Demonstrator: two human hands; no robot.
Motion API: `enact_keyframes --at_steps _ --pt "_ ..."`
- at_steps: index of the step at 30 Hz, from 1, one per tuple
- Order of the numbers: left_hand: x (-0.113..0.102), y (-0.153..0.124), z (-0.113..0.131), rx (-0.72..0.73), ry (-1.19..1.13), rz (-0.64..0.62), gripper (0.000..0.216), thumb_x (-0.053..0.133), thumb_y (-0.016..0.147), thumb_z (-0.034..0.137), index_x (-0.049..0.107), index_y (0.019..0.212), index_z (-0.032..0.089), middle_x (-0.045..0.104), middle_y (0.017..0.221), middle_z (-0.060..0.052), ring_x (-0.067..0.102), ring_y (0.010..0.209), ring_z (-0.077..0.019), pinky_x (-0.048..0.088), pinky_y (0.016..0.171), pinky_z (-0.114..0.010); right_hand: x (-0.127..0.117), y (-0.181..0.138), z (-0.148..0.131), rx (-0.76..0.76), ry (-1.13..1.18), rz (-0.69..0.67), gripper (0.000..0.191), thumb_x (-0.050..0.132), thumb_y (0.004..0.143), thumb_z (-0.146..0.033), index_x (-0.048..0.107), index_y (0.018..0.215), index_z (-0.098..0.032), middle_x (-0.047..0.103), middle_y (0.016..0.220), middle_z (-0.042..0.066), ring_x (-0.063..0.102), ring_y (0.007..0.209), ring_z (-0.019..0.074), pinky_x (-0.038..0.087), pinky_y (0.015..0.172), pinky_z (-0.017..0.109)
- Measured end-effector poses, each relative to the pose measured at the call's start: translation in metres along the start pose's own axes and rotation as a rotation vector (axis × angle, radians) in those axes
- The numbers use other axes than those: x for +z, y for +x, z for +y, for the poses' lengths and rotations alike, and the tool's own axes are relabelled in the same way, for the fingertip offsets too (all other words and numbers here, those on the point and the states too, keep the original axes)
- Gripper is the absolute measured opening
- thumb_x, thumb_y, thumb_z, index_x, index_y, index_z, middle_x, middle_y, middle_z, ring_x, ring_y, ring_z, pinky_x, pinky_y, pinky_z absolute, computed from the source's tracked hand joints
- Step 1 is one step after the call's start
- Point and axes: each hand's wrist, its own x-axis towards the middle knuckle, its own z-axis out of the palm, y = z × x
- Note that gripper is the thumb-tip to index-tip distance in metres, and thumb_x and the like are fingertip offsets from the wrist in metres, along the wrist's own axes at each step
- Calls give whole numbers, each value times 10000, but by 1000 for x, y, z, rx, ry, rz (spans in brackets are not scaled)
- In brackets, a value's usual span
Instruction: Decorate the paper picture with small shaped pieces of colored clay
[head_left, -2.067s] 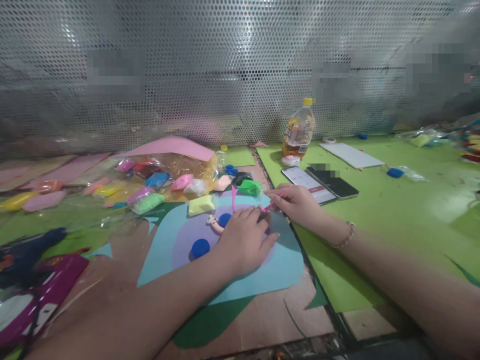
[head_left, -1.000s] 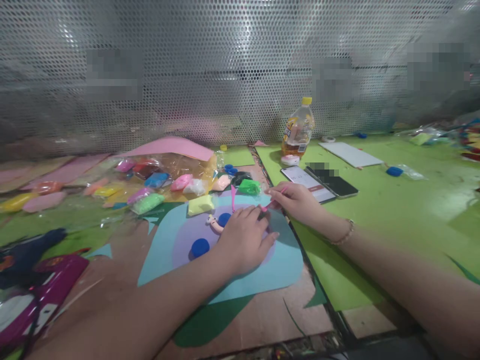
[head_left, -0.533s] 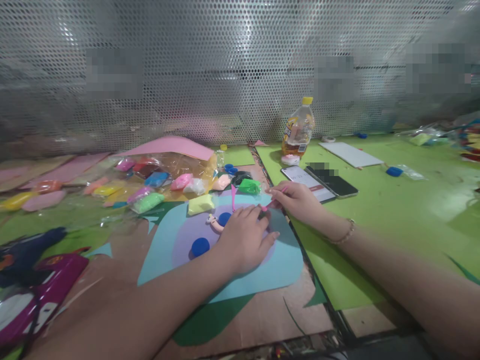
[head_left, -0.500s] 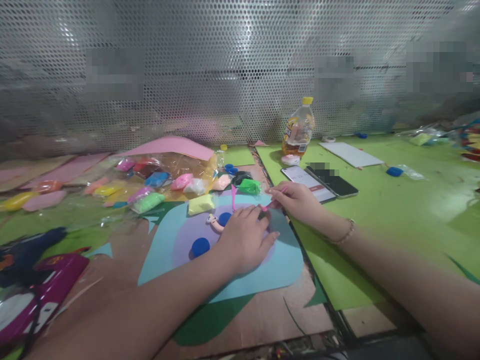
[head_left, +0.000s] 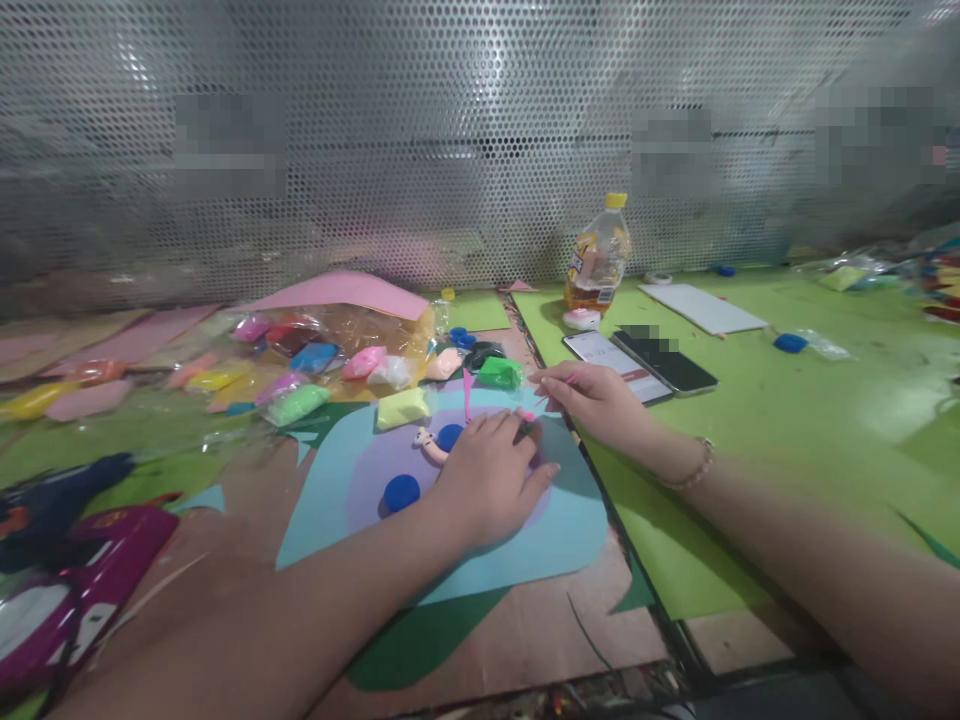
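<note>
My left hand [head_left: 495, 485] lies palm down over the purple circle on a light blue paper sheet [head_left: 322, 530], thumb stretched out. Beside its fingertips is a small pink blob [head_left: 528, 416]; what lies under the hand is hidden. My right hand [head_left: 600, 405] pinches a thin pink clay tool [head_left: 576, 377], its tip close to the blob. Left of my left hand are a blue disc [head_left: 402, 493] and a cream clay figure [head_left: 431, 447] with eyes. Another pink tool [head_left: 467, 395] lies just beyond my left fingers.
Several bagged clay packs, including a green one [head_left: 499, 373] and a pale yellow one [head_left: 403, 409], lie behind the sheet. Two phones [head_left: 667, 360] and a drink bottle [head_left: 598, 260] stand or lie at the right. A magenta object [head_left: 112, 570] sits at left.
The pink tool's tip has pulled back slightly from the pink blob by my left fingertips. My left hand has hardly moved.
</note>
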Motion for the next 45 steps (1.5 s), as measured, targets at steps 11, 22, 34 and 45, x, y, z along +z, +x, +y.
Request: enact_keyframes --at_steps 11,22,34,45 --pt "2 0 -1 -9 -9 -7 453 290 909 445 529 1164 157 556 1136 -124 475 1090 -272 346 945 -471 1 -1 -1 -92 11 -59 313 438 903 -358 593 724 -154 606 603 15 553 565 118 428 553 228" --pt "0 0 0 -5 -9 -7 427 298 908 431 523 1146 156 551 1138 -126 481 1080 -273 364 916 -470 2 -2 -4 -184 -63 -98 297 428 912 -321 590 713 -170 586 690 28 560 656 130 434 617 245" --pt "-1 2 1 -9 11 -20 432 304 906 433 491 1174 151 550 1147 -127 477 1085 -277 370 912 -460 3 -2 -4 -225 -81 -126 249 441 904 -252 612 750 -159 583 723 33 562 690 127 436 652 239" --pt "-1 1 1 -7 15 -24 438 289 909 435 515 1147 145 553 1153 -129 474 1097 -281 366 915 -464 5 -1 -3 -220 -77 -109 264 437 907 -279 599 727 -174 576 715 34 560 683 135 448 651 250"
